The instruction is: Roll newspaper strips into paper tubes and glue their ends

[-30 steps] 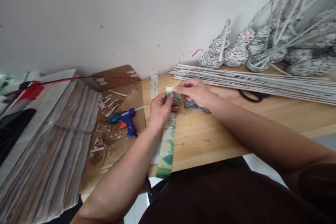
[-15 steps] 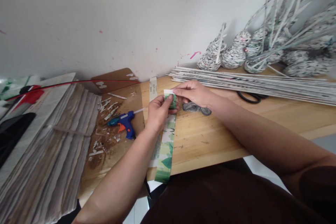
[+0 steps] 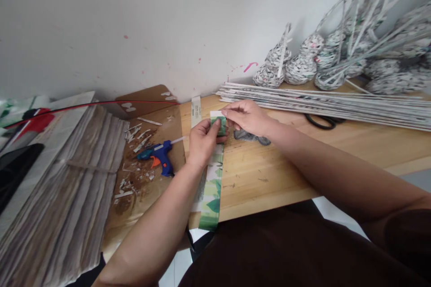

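Observation:
A green and white patterned paper strip (image 3: 213, 188) runs from the table's front edge up to both hands, its top end folded over with a white edge. My left hand (image 3: 204, 141) grips the folded part, thumb on top. My right hand (image 3: 245, 117) pinches the strip's upper right corner between thumb and fingers. Under the green strip lies a printed white strip (image 3: 195, 112). Beside the right hand, partly hidden by it, rests a dark mesh bundle (image 3: 251, 138) on the wooden table (image 3: 256, 188).
Left of the hands a blue glue gun (image 3: 163, 157) lies on brown board among paper scraps. A tall newspaper stack (image 3: 81, 175) stands at the left. Long paper rods (image 3: 323, 103), black-handled scissors (image 3: 319, 122) and woven paper gourd shapes (image 3: 299, 67) are at the right.
The view has shifted slightly, with the table a little higher in the picture. Both hands keep their hold on the strip, and the right fingers have moved slightly at its corner.

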A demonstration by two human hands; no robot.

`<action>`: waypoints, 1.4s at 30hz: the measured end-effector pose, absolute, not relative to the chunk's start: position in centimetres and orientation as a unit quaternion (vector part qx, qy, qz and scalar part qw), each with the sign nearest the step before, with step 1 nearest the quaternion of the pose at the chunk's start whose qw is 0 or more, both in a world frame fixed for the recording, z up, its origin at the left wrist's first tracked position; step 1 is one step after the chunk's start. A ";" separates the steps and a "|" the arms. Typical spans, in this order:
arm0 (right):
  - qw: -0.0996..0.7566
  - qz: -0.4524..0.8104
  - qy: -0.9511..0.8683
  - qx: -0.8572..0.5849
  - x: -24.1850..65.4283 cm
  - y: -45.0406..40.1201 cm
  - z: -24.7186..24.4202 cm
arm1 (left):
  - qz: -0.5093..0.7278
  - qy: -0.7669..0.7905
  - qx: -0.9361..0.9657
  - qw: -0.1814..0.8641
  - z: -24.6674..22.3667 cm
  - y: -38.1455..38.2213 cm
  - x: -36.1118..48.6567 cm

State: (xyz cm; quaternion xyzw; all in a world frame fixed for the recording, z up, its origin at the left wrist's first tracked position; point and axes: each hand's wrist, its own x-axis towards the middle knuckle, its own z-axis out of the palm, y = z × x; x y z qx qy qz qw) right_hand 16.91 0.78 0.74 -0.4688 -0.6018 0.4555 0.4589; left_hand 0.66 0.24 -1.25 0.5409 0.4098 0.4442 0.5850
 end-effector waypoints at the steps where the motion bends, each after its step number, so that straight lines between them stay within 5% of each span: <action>1: 0.461 0.453 -0.600 -0.472 16.8 0.7 0.8 | 0.444 0.406 0.541 0.588 -1.3 0.2 0.7; 10: 0.517 0.494 -0.520 -0.467 16.2 0.7 0.3 | 0.444 0.410 0.538 0.588 -1.2 0.3 0.6; 16: 0.480 0.570 -0.532 -0.403 17.2 1.2 0.2 | 0.457 0.428 0.485 0.611 -0.8 0.7 0.4; 42: 0.491 0.455 -0.579 -0.466 16.2 0.5 0.1 | 0.427 0.445 0.580 0.532 -1.1 0.6 0.3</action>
